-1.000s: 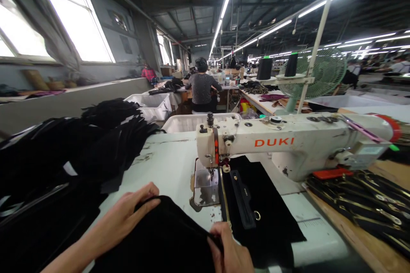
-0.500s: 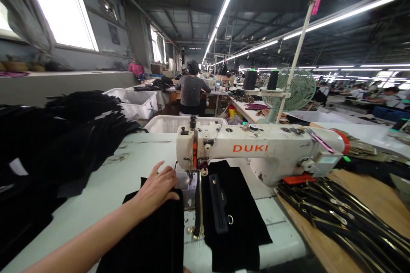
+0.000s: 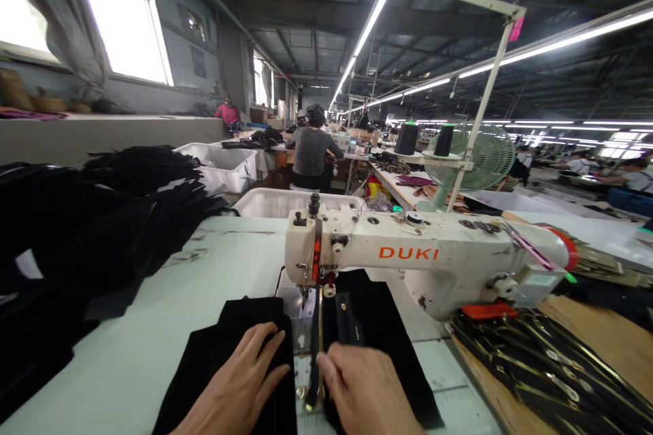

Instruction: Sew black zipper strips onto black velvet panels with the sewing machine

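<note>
My left hand [image 3: 249,377] lies on a black fabric piece [image 3: 204,353] left of the needle, its fingers stretched out and apart. Closed fingers make up my right hand [image 3: 367,387], over a second black fabric panel [image 3: 403,353]. Its thumb tip is against the edge of a gold-toothed zipper [image 3: 320,323]; what the fingers hold, if anything, is hidden. That zipper runs from under the presser foot toward me. A dark strip with a small gold fitting [image 3: 352,326] lies on the right panel, partly covered by my right hand. Above stands the white sewing machine [image 3: 408,248].
Black cut pieces [image 3: 127,231] are heaped at the left. Several gold-toothed zippers [image 3: 551,360] lie on a brown board at the right. Behind the machine stand a white bin [image 3: 265,202], thread cones [image 3: 407,139] and a green fan [image 3: 474,156]. A person [image 3: 312,149] sits farther back.
My left hand has drawn back toward me along the left fabric, which now lies flatter. My right hand has come into view over the zipper's lower part. The view has shifted slightly.
</note>
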Tool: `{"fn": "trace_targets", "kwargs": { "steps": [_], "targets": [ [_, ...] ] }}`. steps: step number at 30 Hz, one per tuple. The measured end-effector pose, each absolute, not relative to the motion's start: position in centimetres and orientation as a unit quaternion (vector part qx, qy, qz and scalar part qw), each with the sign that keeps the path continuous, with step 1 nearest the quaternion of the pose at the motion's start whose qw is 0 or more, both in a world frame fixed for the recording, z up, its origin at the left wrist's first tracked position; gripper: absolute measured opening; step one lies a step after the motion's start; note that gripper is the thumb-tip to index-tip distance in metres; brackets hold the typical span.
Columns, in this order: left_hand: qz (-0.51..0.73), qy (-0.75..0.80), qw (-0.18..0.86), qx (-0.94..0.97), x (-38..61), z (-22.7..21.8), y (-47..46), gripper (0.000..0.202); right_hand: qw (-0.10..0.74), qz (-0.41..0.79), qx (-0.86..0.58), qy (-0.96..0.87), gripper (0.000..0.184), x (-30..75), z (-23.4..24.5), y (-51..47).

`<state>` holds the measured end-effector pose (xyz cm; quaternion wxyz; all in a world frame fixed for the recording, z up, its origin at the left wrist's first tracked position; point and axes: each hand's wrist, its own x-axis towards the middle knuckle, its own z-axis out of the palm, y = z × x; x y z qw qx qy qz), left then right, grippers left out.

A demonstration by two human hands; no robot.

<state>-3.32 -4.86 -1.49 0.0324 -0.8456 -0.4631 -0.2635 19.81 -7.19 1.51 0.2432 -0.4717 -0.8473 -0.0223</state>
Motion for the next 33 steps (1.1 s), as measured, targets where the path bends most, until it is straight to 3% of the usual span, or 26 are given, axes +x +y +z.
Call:
{"fn": "trace_targets", "kwargs": {
  "steps": [2, 5, 13, 26, 33],
  "targets": [
    [-0.303, -0.472, 0.012, -0.828, -3.4, -2.2, -5.2, 0.035, 0.240, -0.045, -0.448, -0.860, 0.015, 20.5, 2.1, -3.5],
    [-0.320, -0.494, -0.043, -0.807, -3.7, -2.6, -5.1, 0.034, 0.242, -0.060, -0.381, -0.891, 0.033, 21.0, 1.7, -0.6],
    [-0.299, -0.502, -0.131, -0.801, -4.0, -2.1, -4.9, 0.035, 0.225, -0.068, -0.324, -0.916, 0.033, 19.8, -0.6, -3.9],
    [-0.262, -0.399, -0.039, -0.878, -3.4, -2.3, -4.3, 0.064, 0.301, -0.144, -0.298, -0.895, 0.016, 19.0, -3.4, -3.7],
    [-0.257, -0.381, 0.041, -0.887, -2.8, -2.8, -4.3, 0.081, 0.363, -0.086, -0.316, -0.873, 0.019, 19.5, -2.7, -3.5]
  ]
}}
